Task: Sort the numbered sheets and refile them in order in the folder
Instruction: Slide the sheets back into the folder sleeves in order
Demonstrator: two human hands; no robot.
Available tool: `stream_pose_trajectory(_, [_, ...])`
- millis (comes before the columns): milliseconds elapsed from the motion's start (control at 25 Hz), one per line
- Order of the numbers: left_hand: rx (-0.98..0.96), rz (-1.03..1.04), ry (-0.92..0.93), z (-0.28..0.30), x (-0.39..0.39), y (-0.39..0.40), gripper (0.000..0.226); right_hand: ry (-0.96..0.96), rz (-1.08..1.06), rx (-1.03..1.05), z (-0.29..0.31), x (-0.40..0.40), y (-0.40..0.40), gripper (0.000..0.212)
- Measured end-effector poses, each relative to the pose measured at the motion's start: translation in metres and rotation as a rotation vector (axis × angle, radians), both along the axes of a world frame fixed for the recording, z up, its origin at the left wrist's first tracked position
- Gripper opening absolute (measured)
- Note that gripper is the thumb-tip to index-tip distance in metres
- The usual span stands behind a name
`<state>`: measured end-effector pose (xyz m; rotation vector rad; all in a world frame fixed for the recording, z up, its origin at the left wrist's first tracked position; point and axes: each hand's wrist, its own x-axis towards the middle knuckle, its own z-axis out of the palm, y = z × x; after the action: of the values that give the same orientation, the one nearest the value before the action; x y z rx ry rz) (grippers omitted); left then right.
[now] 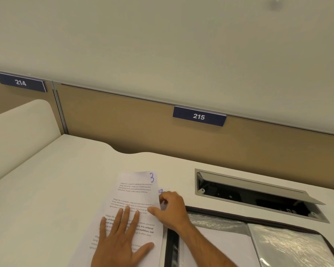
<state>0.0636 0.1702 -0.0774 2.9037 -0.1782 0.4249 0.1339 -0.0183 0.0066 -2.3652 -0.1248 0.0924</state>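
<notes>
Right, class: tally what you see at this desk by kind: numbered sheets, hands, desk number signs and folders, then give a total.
Numbered sheets: 2, sheet 3 and the sheet under it
Hands: 2, left hand, right hand
Number signs: 2, sign 214, sign 215
Folders: 1, open folder
Total: 7

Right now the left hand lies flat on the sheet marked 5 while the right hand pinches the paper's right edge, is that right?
Not quite. The head view shows the top sheet bears a handwritten 3, not a 5. The rest holds: the left hand lies flat on it, and the right hand pinches paper at its right edge.
</notes>
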Motion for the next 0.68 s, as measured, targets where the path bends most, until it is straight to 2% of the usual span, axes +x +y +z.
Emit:
stream_pose_trajectory(120, [0.0,-0.002,-0.005,-0.001,0.0,0.001,0.097,0.12,-0.012,-0.008,-0.003,-0.015,0.0,0.039])
stream_pose_trajectory(400, [-0.053,-0.006,0.024,0.006,-0.002,0.002,0.096,0.232,-0.051,-0.008,-0.009,-0.037,0.013,0.035])
stream_pose_trajectory(680, [-0.042,-0.036,0.016,0.032,-0.009,-0.009,0.097,0.252,-0.154,0.258,0.011,-0.052,0.0,0.019])
